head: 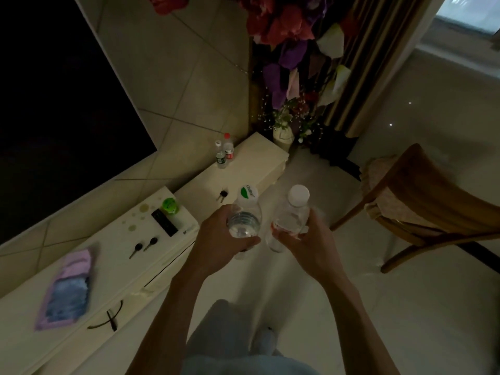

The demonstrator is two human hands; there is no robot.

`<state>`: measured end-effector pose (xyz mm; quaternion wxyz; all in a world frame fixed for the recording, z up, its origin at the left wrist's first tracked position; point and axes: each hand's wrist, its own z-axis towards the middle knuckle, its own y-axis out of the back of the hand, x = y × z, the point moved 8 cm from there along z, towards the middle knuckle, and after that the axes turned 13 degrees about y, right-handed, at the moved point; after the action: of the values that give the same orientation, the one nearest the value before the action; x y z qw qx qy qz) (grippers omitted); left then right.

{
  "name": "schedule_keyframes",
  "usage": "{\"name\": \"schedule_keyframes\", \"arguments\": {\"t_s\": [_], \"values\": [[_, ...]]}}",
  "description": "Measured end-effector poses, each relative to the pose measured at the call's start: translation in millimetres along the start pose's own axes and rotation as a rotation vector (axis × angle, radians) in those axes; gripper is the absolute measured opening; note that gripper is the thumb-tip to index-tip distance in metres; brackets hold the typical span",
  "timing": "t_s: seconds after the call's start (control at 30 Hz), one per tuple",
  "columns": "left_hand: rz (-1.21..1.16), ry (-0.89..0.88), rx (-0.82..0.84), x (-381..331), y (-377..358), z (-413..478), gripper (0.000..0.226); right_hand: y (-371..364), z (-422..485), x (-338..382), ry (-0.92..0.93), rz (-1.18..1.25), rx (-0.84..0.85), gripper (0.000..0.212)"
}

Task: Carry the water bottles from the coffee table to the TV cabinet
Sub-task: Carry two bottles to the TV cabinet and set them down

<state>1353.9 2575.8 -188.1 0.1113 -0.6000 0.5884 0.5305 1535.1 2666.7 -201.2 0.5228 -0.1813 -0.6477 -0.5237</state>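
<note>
The left grip (216,239) is curled round a clear ribbed bottle (244,220) with a white cap printed in green. Clear water shows through its wall. The right grip (303,244) is wrapped round a second clear bottle (290,215) with a plain white cap and a trace of red at the label. I cannot tell how full it is. Both bottles are held upright side by side, nearly touching, above the pale floor (405,307) and just off the front edge of the TV cabinet (108,266).

At 11 o'clock from the grips, far along the cabinet top, two small bottles stand together. One has a white cap and green label (221,156), and one behind it has a red cap and red label (228,147). At 9 o'clock, a green-lidded container (170,205) sits beside a black remote-like bar (165,222).

One set of keys (221,196) lies at 11 o'clock, close to the left bottle's cap. Another set of keys (143,246) lies at 9 o'clock. A pink-and-blue cloth (67,288) lies at 8 o'clock. The dark TV screen (54,104) fills the 10 o'clock corner. A wooden chair (422,212) stands at 3 o'clock. A vase (282,138) of red and purple flowers (292,63) stands at 12 o'clock, past the cabinet's end.
</note>
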Motion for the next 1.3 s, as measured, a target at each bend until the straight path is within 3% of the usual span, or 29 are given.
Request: {"name": "schedule_keyframes", "arguments": {"t_s": [0.13, 0.3, 0.5, 0.73, 0.9, 1.3], "values": [[0.006, 0.02, -0.038, -3.3, 4.7, 21.7, 0.048, -4.8, 29.1, 5.2, 0.013, -0.023, 0.035, 0.042], [0.002, 0.041, -0.043, -8.2, 5.9, 71.7, 0.05, -18.2, 76.1, 5.3, 0.035, -0.059, 0.119, 0.04], [-0.033, 0.067, -0.026, -23.0, 16.0, 158.4, 0.067, -37.5, 156.9, -13.1, 0.013, -0.094, 0.14, 0.05], [-0.081, 0.09, -0.028, -36.4, 60.8, 248.4, 0.068, -74.1, 264.5, -23.2, -0.006, -0.13, 0.184, 0.068], [-0.117, 0.129, -0.049, -33.5, 83.1, 292.7, 0.067, -95.6, 321.3, -3.6, 0.023, -0.119, 0.162, 0.052], [-0.291, 0.27, -0.109, -4.8, 90.6, 352.9, 0.056, -147.4, 394.2, -16.4, 0.066, -0.139, 0.368, 0.039]]}}
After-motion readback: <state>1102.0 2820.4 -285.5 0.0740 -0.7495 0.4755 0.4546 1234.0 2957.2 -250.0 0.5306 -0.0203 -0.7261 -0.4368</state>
